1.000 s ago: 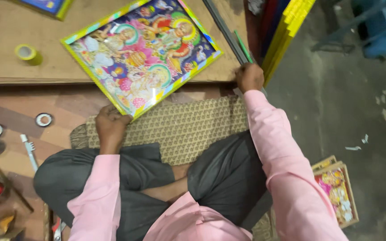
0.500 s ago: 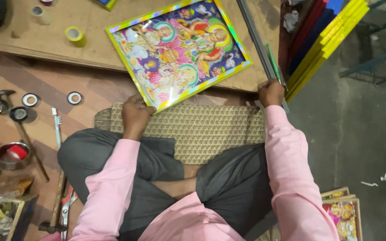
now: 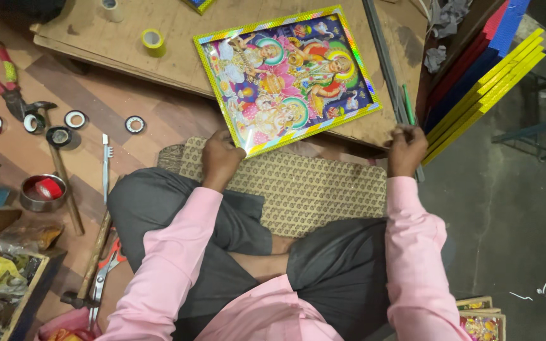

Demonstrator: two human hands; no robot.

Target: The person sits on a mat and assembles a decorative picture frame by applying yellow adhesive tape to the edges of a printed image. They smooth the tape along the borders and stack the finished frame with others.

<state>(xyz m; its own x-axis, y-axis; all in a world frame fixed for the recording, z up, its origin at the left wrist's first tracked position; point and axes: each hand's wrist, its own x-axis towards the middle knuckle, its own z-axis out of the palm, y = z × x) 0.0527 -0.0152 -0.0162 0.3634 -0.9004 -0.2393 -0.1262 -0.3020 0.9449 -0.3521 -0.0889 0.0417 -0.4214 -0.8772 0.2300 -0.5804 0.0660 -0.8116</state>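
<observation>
Left hand [image 3: 220, 158] clamped on framed picture [image 3: 287, 78] near corner; right hand [image 3: 406, 149] fingers together at worktop [image 3: 178, 60] edge, open worktop beyond

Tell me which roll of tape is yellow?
The yellow tape roll on the wooden board, left of the framed picture. The small rolls on the floor are black and white, and none of them sit on the board.
</observation>
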